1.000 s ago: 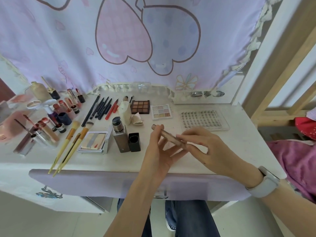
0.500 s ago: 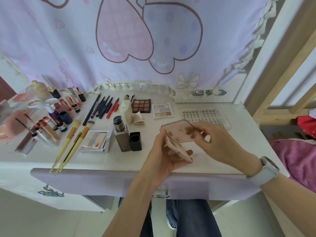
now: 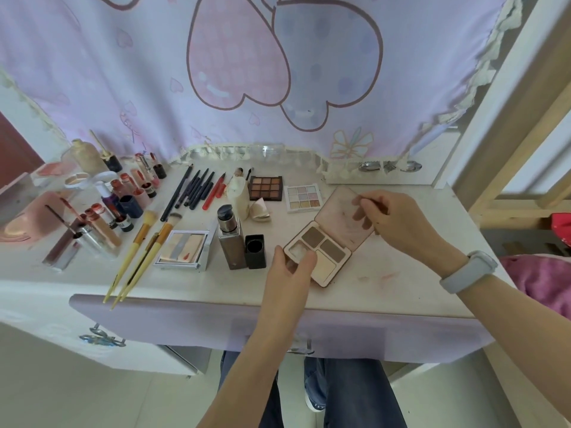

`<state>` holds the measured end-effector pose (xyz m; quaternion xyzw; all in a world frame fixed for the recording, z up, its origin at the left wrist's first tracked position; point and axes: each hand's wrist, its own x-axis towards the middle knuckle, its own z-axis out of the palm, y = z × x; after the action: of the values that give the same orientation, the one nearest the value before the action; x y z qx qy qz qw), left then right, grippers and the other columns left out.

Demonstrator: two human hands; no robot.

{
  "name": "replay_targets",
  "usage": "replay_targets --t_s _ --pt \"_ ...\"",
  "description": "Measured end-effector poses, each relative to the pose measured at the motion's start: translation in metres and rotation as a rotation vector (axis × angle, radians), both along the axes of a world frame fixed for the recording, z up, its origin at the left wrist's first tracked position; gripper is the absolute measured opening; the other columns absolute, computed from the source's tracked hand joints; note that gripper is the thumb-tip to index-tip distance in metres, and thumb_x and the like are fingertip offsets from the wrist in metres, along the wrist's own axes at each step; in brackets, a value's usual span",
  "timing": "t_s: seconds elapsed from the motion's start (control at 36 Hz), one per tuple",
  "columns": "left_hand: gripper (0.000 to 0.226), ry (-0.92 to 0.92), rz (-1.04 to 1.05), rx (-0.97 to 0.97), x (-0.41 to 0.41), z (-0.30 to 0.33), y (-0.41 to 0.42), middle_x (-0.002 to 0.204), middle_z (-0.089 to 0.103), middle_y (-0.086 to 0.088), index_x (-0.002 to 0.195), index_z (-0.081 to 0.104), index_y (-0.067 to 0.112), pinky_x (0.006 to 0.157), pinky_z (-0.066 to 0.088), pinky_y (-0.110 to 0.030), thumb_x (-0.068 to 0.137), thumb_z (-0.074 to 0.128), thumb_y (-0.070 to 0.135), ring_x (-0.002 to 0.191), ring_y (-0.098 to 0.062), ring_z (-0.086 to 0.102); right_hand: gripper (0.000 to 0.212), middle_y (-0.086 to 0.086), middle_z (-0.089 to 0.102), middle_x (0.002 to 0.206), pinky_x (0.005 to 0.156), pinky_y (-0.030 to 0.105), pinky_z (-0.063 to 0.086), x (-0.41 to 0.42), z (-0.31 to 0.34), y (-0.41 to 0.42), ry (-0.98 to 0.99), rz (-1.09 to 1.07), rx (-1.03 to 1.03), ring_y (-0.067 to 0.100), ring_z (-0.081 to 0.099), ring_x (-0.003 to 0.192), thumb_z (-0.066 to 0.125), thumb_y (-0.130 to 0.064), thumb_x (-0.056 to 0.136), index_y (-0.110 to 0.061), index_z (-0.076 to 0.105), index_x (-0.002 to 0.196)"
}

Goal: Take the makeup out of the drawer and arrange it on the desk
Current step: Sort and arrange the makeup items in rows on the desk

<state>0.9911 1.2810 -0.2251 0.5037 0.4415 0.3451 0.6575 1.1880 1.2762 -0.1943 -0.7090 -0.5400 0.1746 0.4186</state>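
The left hand (image 3: 292,268) holds the near corner of a flat pink palette with four powder pans (image 3: 321,250), thumb on top and fingers curled under it. The thumb hides part of the pale pan. The right hand (image 3: 398,220) pinches the far edge of the palette's open pink lid (image 3: 346,216); its fingertips show as dark shapes in the lid's cloudy inside. The palette sits low over the white bench (image 3: 386,291), but I cannot tell if it touches. Just left stand a brown square bottle with a pump top (image 3: 230,242) and a small black cap (image 3: 255,251). Behind are a dark brown eyeshadow palette (image 3: 265,188) and a pale glitter palette (image 3: 303,197). Far left, the lipsticks and tubes (image 3: 123,199) crowd together and are hard to tell apart. The purple drawer front (image 3: 185,322) runs below the bench edge.
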Motion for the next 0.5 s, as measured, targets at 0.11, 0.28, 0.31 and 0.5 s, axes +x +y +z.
replay_targets --t_s 0.11,0.28,0.31,0.5 --pt "0.068 0.188 -0.008 0.143 -0.002 0.001 -0.003 0.13 0.049 0.019 0.148 0.019 0.022 0.089 0.035 -0.011 0.091 0.053 0.035 0.112 0.01 0.044 0.019 -0.008 0.066 0.076 0.057 0.01 0.043 -0.002 0.002 0.014 -0.045 0.029 -0.035 0.005 0.057 0.059 0.044 -0.016 0.097 -0.018 0.063 0.094" --pt "0.073 0.419 -0.039 0.33 -0.004 -0.003 -0.015 0.157 0.008 0.0 0.15 0.009 0.019 0.115 0.02 -0.042 0.091 0.052 0.033 0.142 -0.018 0.007 0.022 -0.003 0.064 0.074 0.051 0.007 0.039 -0.001 -0.003 0.038 -0.05 0.075 -0.08 0.011 0.055 0.058 0.042 -0.012 0.097 -0.011 0.064 0.098" --pt "0.072 0.461 -0.042 0.372 -0.004 -0.004 -0.017 0.157 0.003 0.001 0.149 0.011 0.021 0.116 0.017 -0.04 0.091 0.051 0.034 0.142 -0.014 0.002 0.022 -0.003 0.064 0.074 0.05 0.007 0.039 0.0 -0.003 0.041 -0.051 0.083 -0.094 0.011 0.055 0.058 0.041 -0.012 0.098 -0.01 0.064 0.1" --pt "0.048 0.756 -0.028 0.91 -0.011 -0.013 -0.018 0.142 0.042 -0.008 0.129 0.054 0.017 0.105 0.028 -0.047 0.084 0.067 0.026 0.132 -0.029 0.031 0.024 -0.003 0.064 0.074 0.053 0.008 0.042 -0.003 -0.003 0.056 -0.051 0.135 -0.162 0.01 0.055 0.058 0.041 -0.014 0.099 -0.014 0.064 0.107"
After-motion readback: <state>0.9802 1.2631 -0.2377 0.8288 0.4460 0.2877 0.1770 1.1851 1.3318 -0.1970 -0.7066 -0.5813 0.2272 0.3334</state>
